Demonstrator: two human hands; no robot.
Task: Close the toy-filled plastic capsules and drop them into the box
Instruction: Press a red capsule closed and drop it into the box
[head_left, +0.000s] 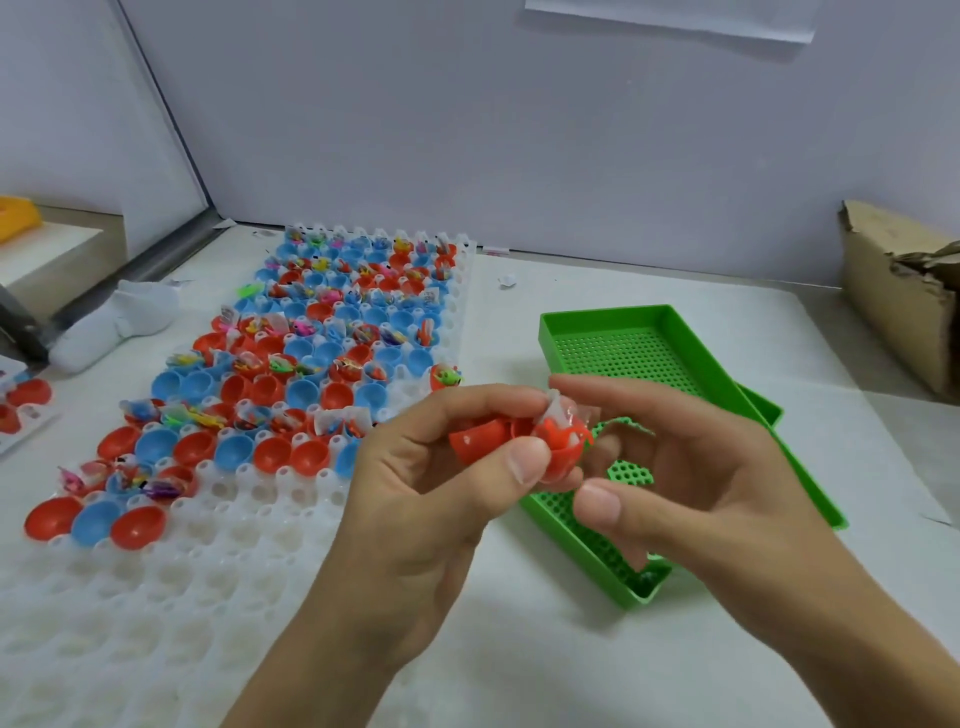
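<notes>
A red capsule (483, 439), still hinged apart, is held in front of me over the table. My left hand (441, 483) pinches its empty half between thumb and fingers. My right hand (691, 467) grips the other half (563, 460), where a bagged red toy (558, 423) sticks out. Behind my hands lies the green perforated box (639, 353), tilted on a second green tray. A white holder tray (249, 525) on the left carries several red and blue capsule halves (291, 358), many with bagged toys.
A torn cardboard box (904, 291) stands at the far right. A white cloth (119, 322) lies left of the holder tray. More red capsule halves (23, 402) sit at the left edge. A grey wall runs behind the table.
</notes>
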